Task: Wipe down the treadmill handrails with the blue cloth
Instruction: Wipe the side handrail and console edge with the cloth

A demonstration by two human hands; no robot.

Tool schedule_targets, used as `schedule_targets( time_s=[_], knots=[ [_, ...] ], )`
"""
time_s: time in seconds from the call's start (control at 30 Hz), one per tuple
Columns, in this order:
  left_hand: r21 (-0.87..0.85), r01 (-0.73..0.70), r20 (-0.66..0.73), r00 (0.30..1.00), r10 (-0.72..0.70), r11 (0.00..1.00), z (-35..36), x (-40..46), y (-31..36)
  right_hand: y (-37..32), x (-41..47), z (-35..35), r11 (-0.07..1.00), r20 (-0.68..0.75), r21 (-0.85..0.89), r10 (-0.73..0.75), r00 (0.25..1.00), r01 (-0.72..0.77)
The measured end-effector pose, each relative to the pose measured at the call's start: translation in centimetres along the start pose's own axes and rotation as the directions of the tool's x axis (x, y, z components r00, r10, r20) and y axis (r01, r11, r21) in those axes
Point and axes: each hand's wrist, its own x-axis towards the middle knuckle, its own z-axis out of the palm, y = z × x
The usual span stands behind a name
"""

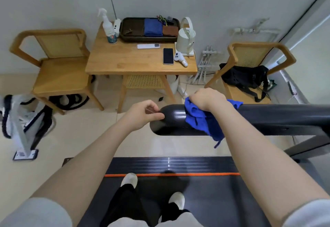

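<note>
A glossy black treadmill handrail (pixel 171 119) runs across the middle of the view, its rounded end at the left. My right hand (pixel 208 100) grips a crumpled blue cloth (pixel 200 119) and holds it on top of the rail; part of the cloth hangs down over the rail's near side. My left hand (pixel 142 113) sits just left of the rail's rounded end with its fingers curled, the thumb touching the end cap. It holds nothing that I can see.
I stand on the treadmill belt (pixel 169 182). Beyond the rail stands a wooden table (pixel 135 60) with a spray bottle (pixel 109 28), a tray (pixel 132 30), a kettle (pixel 185 37) and a phone (pixel 168 56). Wooden chairs (pixel 59 73) flank it; the right chair (pixel 250 57) holds a black bag (pixel 246 78).
</note>
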Motion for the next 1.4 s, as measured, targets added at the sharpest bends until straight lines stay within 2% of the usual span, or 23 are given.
schedule_targets(
  time_s=[0.17,0.27,0.33,0.37,0.47,0.57,0.63,0.7,0.8,0.83,0.87,0.9,0.97,1.03,1.1,1.17,1.27,1.33,1.4],
  knots=[
    [-0.004,-0.062,0.014,0.998,0.062,0.998,-0.3,0.4,0.1,-3.5,-0.3,0.6,0.997,0.025,-0.023,0.075,0.997,-0.075],
    [-0.119,-0.034,0.207,0.977,0.059,0.992,-1.7,0.6,-0.9,-7.6,-1.3,1.2,0.998,0.014,-0.019,0.058,0.998,-0.058],
    [-0.115,-0.039,0.307,0.949,0.072,0.993,-3.3,0.9,-2.1,-10.5,-1.7,2.3,0.99,-0.027,-0.136,0.017,0.999,-0.021],
    [-0.051,-0.064,0.285,0.955,0.076,0.997,-4.1,1.1,-2.8,-11.7,-1.8,3.0,0.972,-0.049,-0.236,-0.005,0.999,-0.007],
    [0.097,-0.069,0.121,0.991,0.057,0.993,-6.2,2.1,-4.6,-13.6,-1.9,5.6,0.854,-0.117,-0.52,-0.093,0.989,0.019],
    [0.133,-0.083,0.177,0.982,0.059,0.988,-7.4,3.1,-5.4,-13.7,-2.3,8.8,0.681,-0.206,-0.732,-0.262,0.943,0.029],
    [0.161,-0.123,0.228,0.97,0.084,0.979,-7.6,3.5,-5.2,-13.6,-2.3,11.2,0.552,-0.204,-0.833,-0.362,0.91,0.033],
    [0.157,-0.16,0.252,0.96,0.117,0.974,-7.5,3.6,-4.8,-13.4,-2.0,13.2,0.42,-0.154,-0.907,-0.396,0.905,0.03],
    [0.106,-0.201,0.256,0.952,0.169,0.974,-6.9,3.5,-4.0,-13.0,-1.5,14.9,0.279,-0.054,-0.958,-0.415,0.908,0.071],
    [0.089,-0.213,0.259,0.948,0.184,0.973,-6.9,3.3,-3.9,-13.0,-1.6,15.0,0.266,-0.034,-0.96,-0.422,0.906,0.088],
    [0.068,-0.229,0.265,0.942,0.204,0.971,-7.0,3.2,-3.8,-13.0,-1.9,14.9,0.303,-0.061,-0.949,-0.438,0.897,0.084],
    [0.045,-0.242,0.274,0.936,0.221,0.969,-7.2,3.0,-3.7,-13.0,-2.6,14.0,0.389,-0.137,-0.92,-0.454,0.88,0.057],
    [0.004,-0.267,0.279,0.926,0.255,0.964,-7.8,2.9,-3.5,-12.3,-3.9,11.8,0.657,-0.423,-0.754,-0.457,0.783,-0.024],
    [0.013,-0.286,0.262,0.926,0.273,0.958,-8.5,2.8,-3.0,-9.8,-4.8,9.8,0.869,-0.666,-0.48,-0.275,0.694,-0.117],
    [-0.013,-0.274,0.255,0.929,0.268,0.962,-8.8,2.6,-2.7,-7.5,-5.6,7.9,0.971,-0.767,-0.163,-0.012,0.642,-0.176],
    [-0.05,-0.25,0.284,0.925,0.254,0.967,-8.4,2.3,-2.4,-6.8,-5.4,7.5,0.98,-0.802,0.114,0.188,0.567,-0.165],
    [-0.087,-0.197,0.335,0.918,0.215,0.977,-7.1,2.2,-2.1,-8.9,-4.6,9.7,0.924,-0.816,0.354,0.38,0.435,-0.143],
    [-0.061,-0.212,0.387,0.896,0.219,0.975,-6.1,2.2,-1.3,-10.4,-4.6,11.8,0.839,-0.761,0.539,0.523,0.384,-0.074],
    [-0.03,-0.267,0.466,0.849,0.25,0.963,-5.0,1.9,-0.2,-11.4,-4.8,13.2,0.666,-0.632,0.743,0.666,0.396,0.065]
  ],
)
